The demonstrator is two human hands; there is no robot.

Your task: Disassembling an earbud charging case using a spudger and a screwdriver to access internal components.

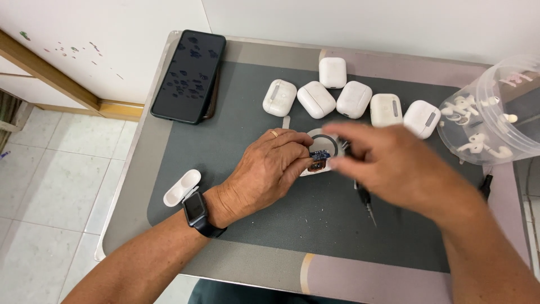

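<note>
Here left hand (264, 171) pinches small circuit board (319, 155), right hand (388, 163) alongside

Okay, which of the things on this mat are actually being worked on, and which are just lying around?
In hand:
left hand pinching a small blue circuit board
blurred right hand beside it
round white part

Lying about:
six white earbud cases
phone
loose case lid
tub of earbuds
tweezers

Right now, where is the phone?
In the head view, the black phone lies at the table's far left corner, left of the white earbud cases.
</note>
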